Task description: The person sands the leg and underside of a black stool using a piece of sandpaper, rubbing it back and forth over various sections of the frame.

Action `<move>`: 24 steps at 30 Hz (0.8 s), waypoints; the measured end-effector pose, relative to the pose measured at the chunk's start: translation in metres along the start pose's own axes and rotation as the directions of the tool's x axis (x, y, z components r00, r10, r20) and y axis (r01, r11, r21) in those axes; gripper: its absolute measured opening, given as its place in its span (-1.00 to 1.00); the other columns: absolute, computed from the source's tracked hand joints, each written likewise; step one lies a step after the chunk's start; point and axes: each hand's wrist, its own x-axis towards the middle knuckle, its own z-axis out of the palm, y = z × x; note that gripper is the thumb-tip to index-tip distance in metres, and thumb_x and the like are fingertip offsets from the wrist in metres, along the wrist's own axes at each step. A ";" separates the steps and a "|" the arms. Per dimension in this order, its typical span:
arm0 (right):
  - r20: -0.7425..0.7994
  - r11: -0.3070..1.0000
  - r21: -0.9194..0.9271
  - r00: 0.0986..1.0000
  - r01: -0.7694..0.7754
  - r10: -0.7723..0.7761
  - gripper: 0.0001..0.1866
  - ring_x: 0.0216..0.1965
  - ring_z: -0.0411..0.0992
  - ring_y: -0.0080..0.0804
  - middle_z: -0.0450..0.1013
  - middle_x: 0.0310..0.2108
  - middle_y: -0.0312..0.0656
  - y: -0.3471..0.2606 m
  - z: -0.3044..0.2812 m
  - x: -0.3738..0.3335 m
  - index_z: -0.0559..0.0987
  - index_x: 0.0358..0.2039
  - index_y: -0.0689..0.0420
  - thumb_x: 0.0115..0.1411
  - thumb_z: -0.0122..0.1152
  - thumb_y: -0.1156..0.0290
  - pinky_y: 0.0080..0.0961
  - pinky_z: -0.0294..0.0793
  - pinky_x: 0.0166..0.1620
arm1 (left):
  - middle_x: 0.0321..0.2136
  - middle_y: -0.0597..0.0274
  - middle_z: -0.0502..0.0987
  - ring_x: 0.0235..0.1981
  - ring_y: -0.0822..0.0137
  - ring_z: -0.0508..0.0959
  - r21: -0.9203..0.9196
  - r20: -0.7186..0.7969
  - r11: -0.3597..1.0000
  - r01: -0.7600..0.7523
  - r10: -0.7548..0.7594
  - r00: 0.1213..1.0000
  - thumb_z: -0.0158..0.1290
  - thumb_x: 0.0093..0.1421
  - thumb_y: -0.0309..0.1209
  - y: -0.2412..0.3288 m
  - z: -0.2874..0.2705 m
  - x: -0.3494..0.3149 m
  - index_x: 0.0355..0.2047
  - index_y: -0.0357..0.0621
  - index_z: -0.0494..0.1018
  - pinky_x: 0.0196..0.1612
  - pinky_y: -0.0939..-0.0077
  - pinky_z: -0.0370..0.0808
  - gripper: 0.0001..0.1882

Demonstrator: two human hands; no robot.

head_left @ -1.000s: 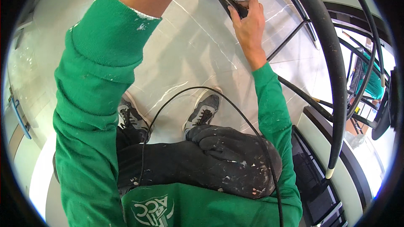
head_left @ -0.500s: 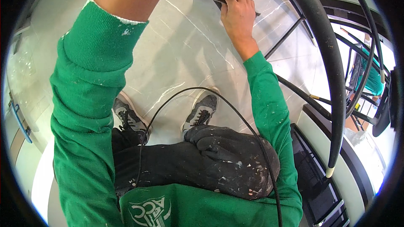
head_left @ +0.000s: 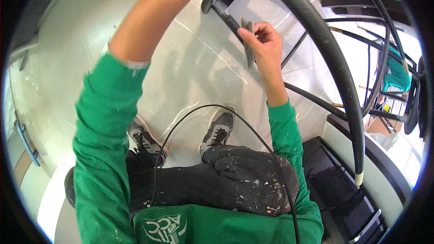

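Note:
My right hand pinches a thin, worn grey piece of sandpaper between thumb and fingers. It is held up edge-on, close beside a dark bar of a black chair frame; whether it touches the bar I cannot tell. My left forearm reaches past the upper edge of the head view, so the left hand is out of sight. The chair's thick curved leg, with a pale tip, sweeps down on the right.
A black cable loops across my legs. Grey tiles lie under my shoes. At the lower right sits a black case-like object. Beyond the frame are a teal cloth and a cardboard box.
My right hand has come back from the chair bar toward me, lifting the sandpaper and turning it edge-on. The left forearm has swung right, and the view has shifted slightly.

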 end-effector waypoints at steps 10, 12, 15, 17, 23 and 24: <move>0.004 0.848 0.510 0.987 -0.140 0.161 -0.77 -0.18 0.49 -0.65 0.60 -0.20 -0.32 -0.002 0.023 -0.059 0.68 -0.06 0.28 0.31 0.39 0.47 -0.66 0.43 -0.03 | -0.05 0.15 0.62 -0.05 0.40 0.59 -0.035 0.684 0.552 0.833 -0.594 0.423 0.17 0.41 -0.30 0.035 -0.113 -0.197 0.12 -0.37 0.47 0.05 0.44 0.53 -0.58; -0.057 0.894 0.445 0.994 -0.055 0.090 -0.79 -0.16 0.49 -0.65 0.61 -0.19 -0.30 0.005 0.028 -0.065 0.69 -0.10 0.30 0.35 0.36 0.43 -0.66 0.42 0.00 | -0.04 0.23 0.61 -0.05 0.42 0.59 0.011 0.727 0.483 0.876 -0.605 0.324 0.12 0.46 -0.27 0.043 -0.110 -0.203 0.17 -0.34 0.46 0.05 0.46 0.53 -0.57; -0.057 0.959 0.281 0.997 -0.041 0.060 -0.79 -0.21 0.51 -0.61 0.61 -0.22 -0.28 -0.011 0.032 -0.069 0.68 -0.11 0.30 0.39 0.31 0.39 -0.61 0.47 -0.05 | -0.06 0.25 0.61 -0.06 0.46 0.58 -0.006 0.754 0.364 0.932 -0.610 0.243 0.15 0.44 -0.27 0.037 -0.116 -0.203 0.17 -0.33 0.46 0.02 0.49 0.53 -0.56; -0.044 0.962 0.265 0.996 -0.060 0.075 -0.79 -0.24 0.51 -0.60 0.61 -0.23 -0.28 -0.013 0.028 -0.069 0.67 -0.08 0.29 0.37 0.32 0.42 -0.61 0.49 -0.08 | -0.07 0.24 0.61 -0.08 0.47 0.59 -0.010 0.766 0.320 0.947 -0.606 0.213 0.16 0.41 -0.35 0.041 -0.118 -0.198 0.16 -0.36 0.47 -0.01 0.50 0.56 -0.59; 0.029 0.981 0.185 0.998 -0.055 0.051 -0.69 -0.30 0.54 -0.64 0.62 -0.29 -0.24 -0.015 0.021 -0.067 0.66 -0.01 0.32 0.24 0.41 0.56 -0.64 0.55 -0.23 | -0.11 0.25 0.61 -0.15 0.49 0.58 0.022 0.774 0.261 0.965 -0.616 0.149 0.06 0.43 -0.37 0.041 -0.127 -0.198 0.15 -0.35 0.49 -0.04 0.47 0.55 -0.62; 0.043 0.992 0.119 0.998 -0.052 0.047 -0.68 -0.31 0.54 -0.64 0.63 -0.30 -0.23 -0.015 0.021 -0.067 0.66 0.00 0.33 0.22 0.42 0.56 -0.64 0.55 -0.25 | -0.11 0.26 0.61 -0.16 0.49 0.57 0.020 0.767 0.260 0.966 -0.623 0.152 0.03 0.43 -0.37 0.041 -0.128 -0.199 0.14 -0.35 0.49 -0.04 0.47 0.55 -0.63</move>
